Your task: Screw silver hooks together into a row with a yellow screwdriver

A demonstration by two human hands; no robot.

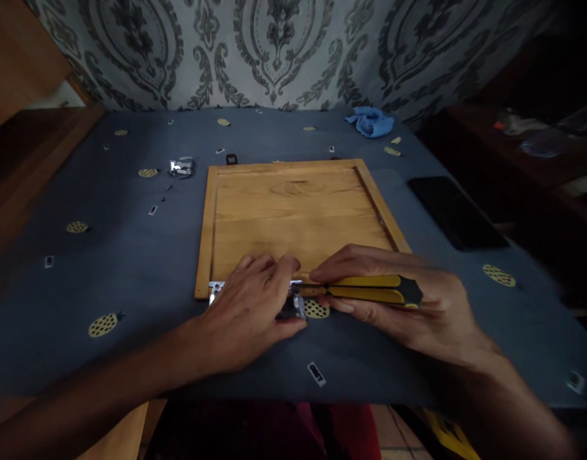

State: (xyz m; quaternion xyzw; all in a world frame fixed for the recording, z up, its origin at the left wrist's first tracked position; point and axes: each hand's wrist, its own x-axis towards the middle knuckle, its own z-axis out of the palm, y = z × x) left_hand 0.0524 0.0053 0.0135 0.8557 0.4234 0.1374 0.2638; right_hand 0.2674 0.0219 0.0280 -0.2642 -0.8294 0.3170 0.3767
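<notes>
A wooden cabinet door (293, 223) with a raised frame lies flat on the blue patterned cloth. Along its near edge sits a silver metal hinge (299, 305), partly covered by my left hand (252, 294). The fingers of that hand rest over the hinge and the door's edge, and the thumb lies by the hinge's near side. My right hand (413, 294) is closed around a yellow-and-black screwdriver (365, 282), held almost level and pointing left. Its tip reaches the right end of the hinge, but the exact contact is too small to tell.
Another metal hinge (181, 167) lies to the left, with small screws (165, 193) near it. A black phone (456, 212) is on the right. At the back right lies a crumpled blue cloth (371, 122). Patterned fabric (274, 51) hangs behind the table.
</notes>
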